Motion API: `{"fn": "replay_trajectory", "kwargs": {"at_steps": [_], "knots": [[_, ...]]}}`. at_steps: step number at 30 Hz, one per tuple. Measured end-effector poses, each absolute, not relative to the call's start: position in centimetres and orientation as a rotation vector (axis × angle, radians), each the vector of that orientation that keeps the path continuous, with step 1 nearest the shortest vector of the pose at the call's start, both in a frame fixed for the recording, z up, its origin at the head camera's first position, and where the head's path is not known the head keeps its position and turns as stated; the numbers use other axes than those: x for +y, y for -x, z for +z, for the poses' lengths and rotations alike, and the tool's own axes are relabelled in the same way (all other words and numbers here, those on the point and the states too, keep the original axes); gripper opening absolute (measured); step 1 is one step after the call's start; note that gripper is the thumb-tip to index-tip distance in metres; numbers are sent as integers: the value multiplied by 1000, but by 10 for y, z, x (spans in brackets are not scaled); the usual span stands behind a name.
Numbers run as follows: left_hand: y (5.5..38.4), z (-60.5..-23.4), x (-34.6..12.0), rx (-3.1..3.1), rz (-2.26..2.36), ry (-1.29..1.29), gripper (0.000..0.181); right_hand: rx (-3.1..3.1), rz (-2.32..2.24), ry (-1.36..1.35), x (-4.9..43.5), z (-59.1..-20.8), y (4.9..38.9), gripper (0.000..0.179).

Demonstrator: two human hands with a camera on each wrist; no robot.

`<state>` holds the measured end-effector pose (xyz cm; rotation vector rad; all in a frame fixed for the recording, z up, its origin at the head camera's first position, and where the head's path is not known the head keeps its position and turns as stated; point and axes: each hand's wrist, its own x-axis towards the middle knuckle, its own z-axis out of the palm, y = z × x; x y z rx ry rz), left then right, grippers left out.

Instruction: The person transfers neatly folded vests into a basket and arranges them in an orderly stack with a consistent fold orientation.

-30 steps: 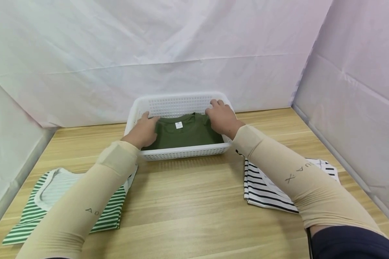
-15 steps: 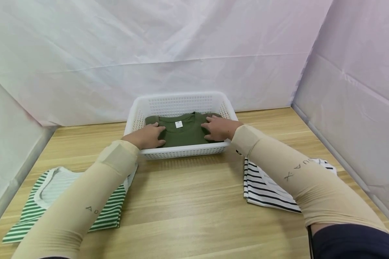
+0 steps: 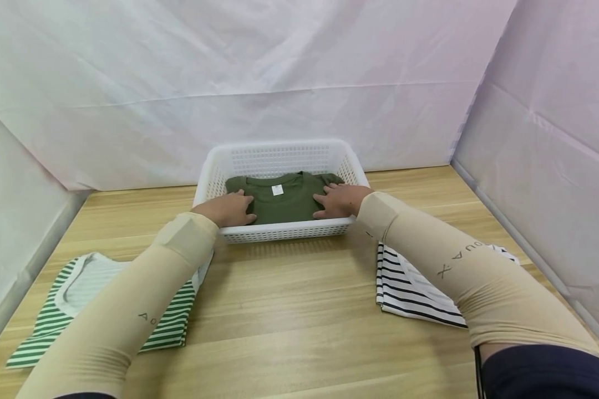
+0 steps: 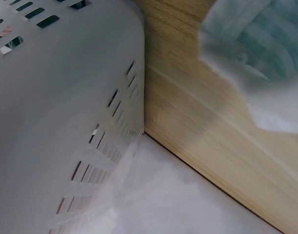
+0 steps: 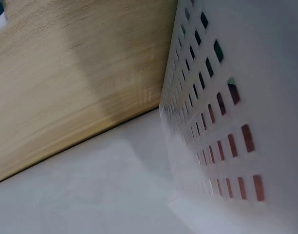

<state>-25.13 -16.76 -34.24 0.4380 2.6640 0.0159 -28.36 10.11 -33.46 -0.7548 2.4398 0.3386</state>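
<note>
A dark green T-shirt (image 3: 287, 202) with a white neck label lies folded inside a white plastic basket (image 3: 279, 231). On the shirt's left side rests my left hand (image 3: 227, 209), its fingers spread flat on the fabric. My right hand (image 3: 340, 200) presses the right side in the same way, fingers extended. Both wrists cross the basket's rim. In the left wrist view the perforated basket wall (image 4: 56, 97) fills the left side. The right wrist view shows the opposite wall (image 5: 246, 97) close up. Neither wrist view shows the fingers.
A green-and-white striped shirt (image 3: 172, 321) lies folded at the left of the wooden table (image 3: 279, 321), partly under my left forearm. At the right, a black-and-white striped shirt (image 3: 414, 296) lies beneath my right forearm. A white curtain (image 3: 279, 66) hangs right behind the basket.
Both hands have come down from the shirt's upper corners near the basket's sides and moved inward onto its front. Over the last half second they have barely shifted.
</note>
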Motion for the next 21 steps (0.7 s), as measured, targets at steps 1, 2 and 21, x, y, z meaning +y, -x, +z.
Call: {"fn": "replay_trajectory", "kwargs": {"at_steps": [1,2,21], "knots": [[250,-342,-167,2661,17,-434,64,2441,341,756,101,-335,284,70],[250,-341,-167,2659,19,-434,64,2442,343,756,101,-335,284,70],[251,-345,-173,2705,166,-426,55,2489,133,812,103,-338,288,60]]}}
